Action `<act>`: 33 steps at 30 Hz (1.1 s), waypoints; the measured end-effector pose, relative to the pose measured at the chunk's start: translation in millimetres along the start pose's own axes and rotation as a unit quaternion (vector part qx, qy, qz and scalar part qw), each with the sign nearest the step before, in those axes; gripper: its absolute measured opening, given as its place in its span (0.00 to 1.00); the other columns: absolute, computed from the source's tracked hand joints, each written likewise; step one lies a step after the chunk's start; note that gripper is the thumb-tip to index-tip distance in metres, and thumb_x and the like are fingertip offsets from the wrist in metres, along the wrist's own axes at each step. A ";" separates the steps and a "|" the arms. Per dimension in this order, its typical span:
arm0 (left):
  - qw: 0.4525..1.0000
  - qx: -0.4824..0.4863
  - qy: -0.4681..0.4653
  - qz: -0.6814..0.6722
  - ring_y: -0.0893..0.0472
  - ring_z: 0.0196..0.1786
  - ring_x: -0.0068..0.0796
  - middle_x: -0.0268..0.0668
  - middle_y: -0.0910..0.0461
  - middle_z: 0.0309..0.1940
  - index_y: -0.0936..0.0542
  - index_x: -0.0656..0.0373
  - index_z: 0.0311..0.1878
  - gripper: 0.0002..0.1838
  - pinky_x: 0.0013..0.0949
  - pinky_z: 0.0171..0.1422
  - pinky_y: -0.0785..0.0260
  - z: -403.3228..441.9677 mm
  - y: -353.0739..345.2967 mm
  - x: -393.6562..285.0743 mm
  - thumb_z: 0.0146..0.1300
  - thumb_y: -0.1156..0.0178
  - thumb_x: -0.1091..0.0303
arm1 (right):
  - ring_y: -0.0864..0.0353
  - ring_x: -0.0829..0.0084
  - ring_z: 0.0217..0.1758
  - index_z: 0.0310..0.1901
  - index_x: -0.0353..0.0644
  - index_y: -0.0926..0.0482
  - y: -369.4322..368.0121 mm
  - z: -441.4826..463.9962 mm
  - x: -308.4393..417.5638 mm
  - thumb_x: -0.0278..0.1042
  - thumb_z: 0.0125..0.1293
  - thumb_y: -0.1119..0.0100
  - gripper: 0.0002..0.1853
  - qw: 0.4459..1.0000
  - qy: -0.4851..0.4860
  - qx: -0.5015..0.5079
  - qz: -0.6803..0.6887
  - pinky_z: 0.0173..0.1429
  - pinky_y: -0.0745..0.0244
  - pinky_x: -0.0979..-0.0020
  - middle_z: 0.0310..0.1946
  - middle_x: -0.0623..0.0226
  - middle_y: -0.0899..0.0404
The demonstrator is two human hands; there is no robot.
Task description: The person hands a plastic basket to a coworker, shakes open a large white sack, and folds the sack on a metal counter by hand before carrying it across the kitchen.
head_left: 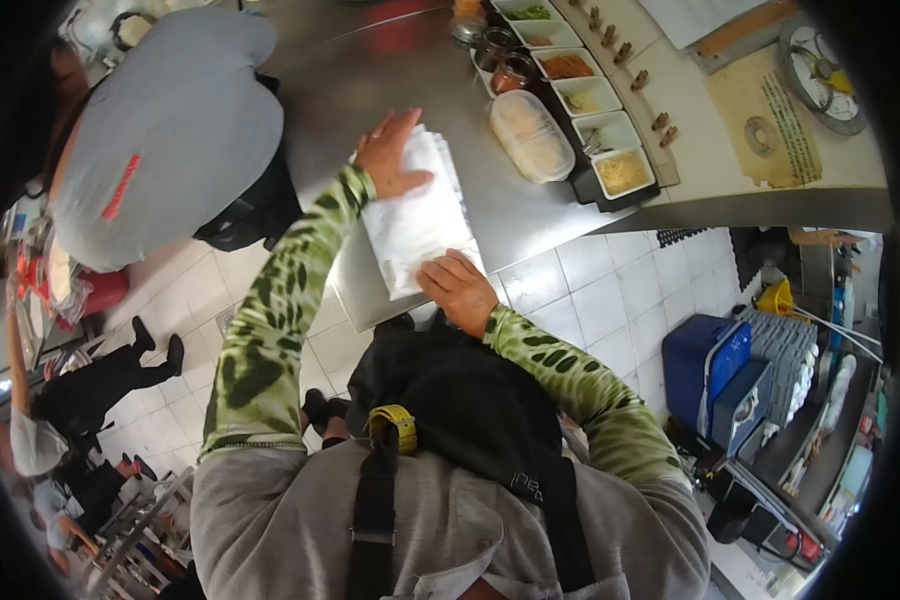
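A stack of thin white sheets or bags (420,228) lies lengthwise on the steel table (360,70), close to its near corner; I cannot tell whether it is paper or plastic. My left hand (392,158) rests over the far left part of the stack, its fingers stretched out and the thumb spread across the white surface. On the near right end lies my right hand (460,290), fingers laid over the top sheet and pointing left. Neither hand visibly grips anything. Green patterned sleeves cover both forearms.
Right of the stack stand a lidded oval plastic container (532,137) and a black rack of white food tubs (622,172). A person in a grey shirt (170,130) stands at the table's left. Blue crates (705,365) sit on the tiled floor at right. Other people are at far left.
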State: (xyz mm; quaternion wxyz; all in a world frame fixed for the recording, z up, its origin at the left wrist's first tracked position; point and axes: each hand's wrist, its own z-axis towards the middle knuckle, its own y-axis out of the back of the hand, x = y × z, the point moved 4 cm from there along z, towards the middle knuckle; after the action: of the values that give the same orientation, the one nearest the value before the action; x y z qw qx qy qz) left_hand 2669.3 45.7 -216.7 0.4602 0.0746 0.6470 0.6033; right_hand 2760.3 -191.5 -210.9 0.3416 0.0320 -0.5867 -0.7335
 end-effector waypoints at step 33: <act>0.955 -0.204 -0.132 0.168 0.25 0.53 0.31 0.27 0.24 0.45 0.19 0.47 0.44 0.17 0.41 0.57 0.37 0.6 -18.7 -24.2 0.54 0.29 0.52 | 0.27 0.65 0.63 0.56 0.50 0.21 -8.1 5.8 7.4 0.30 0.57 0.40 0.22 0.999 -0.023 0.016 0.021 0.75 0.42 0.49 0.56 0.68 0.23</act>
State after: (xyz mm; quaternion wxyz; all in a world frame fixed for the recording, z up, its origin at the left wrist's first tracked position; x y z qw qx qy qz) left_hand 2691.9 25.4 -220.3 0.4389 0.1664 0.4218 0.7757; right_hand 2748.3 -190.0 -213.6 0.3428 0.0084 -0.6068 -0.7171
